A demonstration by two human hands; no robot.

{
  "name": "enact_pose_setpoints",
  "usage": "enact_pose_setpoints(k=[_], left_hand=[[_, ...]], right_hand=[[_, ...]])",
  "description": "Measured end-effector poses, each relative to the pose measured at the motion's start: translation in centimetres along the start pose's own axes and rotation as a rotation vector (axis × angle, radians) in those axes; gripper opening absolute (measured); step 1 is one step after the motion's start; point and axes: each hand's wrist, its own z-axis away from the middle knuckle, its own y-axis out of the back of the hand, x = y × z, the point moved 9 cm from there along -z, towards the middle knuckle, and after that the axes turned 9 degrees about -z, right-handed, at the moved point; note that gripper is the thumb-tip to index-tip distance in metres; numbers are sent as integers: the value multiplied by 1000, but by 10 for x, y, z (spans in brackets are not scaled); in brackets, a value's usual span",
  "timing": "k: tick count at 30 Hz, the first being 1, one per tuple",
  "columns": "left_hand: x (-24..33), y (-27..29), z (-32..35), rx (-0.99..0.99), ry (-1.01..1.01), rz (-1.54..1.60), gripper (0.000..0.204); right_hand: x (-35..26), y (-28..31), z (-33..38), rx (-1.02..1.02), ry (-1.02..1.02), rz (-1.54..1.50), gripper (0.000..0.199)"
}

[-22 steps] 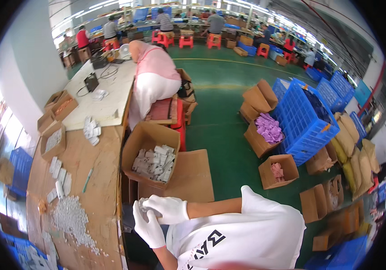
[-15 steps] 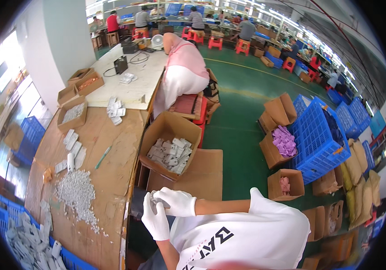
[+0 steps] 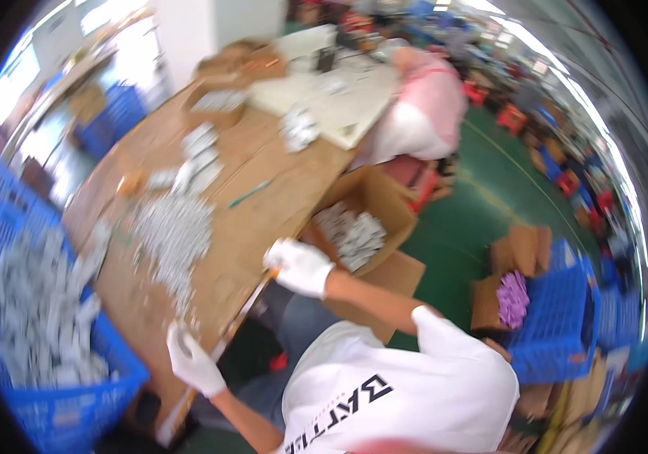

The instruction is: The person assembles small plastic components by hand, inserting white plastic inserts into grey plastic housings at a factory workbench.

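My left hand (image 3: pixel 195 360), in a white glove, is at the table edge just below a pile of small pale pieces (image 3: pixel 173 238). Its fingers curl toward the thumb, and blur hides what they hold, if anything. Over the table's right edge is my right hand (image 3: pixel 299 268), also gloved, with the fingers bunched. A small orange spot shows at its fingertips, too smeared to name. Just beyond that hand stands an open cardboard box (image 3: pixel 388 198) holding white plastic parts (image 3: pixel 362 240). A thin green tool (image 3: pixel 250 194) lies on the wooden table (image 3: pixel 252 234).
At left stands a blue crate (image 3: pixel 124 378) full of long grey-white parts. White parts (image 3: pixel 197 159) and small cartons (image 3: pixel 218 113) sit farther up the table. A person in pink (image 3: pixel 434 91) sits beyond the box. Blue crates (image 3: pixel 554 325) and a carton of purple pieces (image 3: pixel 513 299) stand at right.
My hands were together by the table edge and have moved apart, the left toward the pile, the right toward the box. The view has swung left and blurred.
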Motion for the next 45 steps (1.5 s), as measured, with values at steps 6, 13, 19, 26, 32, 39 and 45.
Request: enact_pose_setpoints(k=[6,13,19,26,32,39,45], left_hand=[[-61,37,-27,119,-74,-555,39],[-73,32,-27,110,-82,-650,35],[-66,31,-49,21,32,-854,19],[-44,26,-182,224,-424,-822,26],[-65,17,-186,588,-444,-1486,29],[-44,4,-189,259,-305,-1413,19],[-91,25,-203,325,-378,-1093,19]], right_hand=[[82,37,-109,248,-130,103,27],[221,127,-228,346,-423,839,53],[55,43,-192,349,382,239,27],[-16,-67,-110,339,389,15,5],[2,-119,-105,246,324,256,9],[-12,-113,-106,344,409,368,7],[-7,-129,-115,302,310,416,7]])
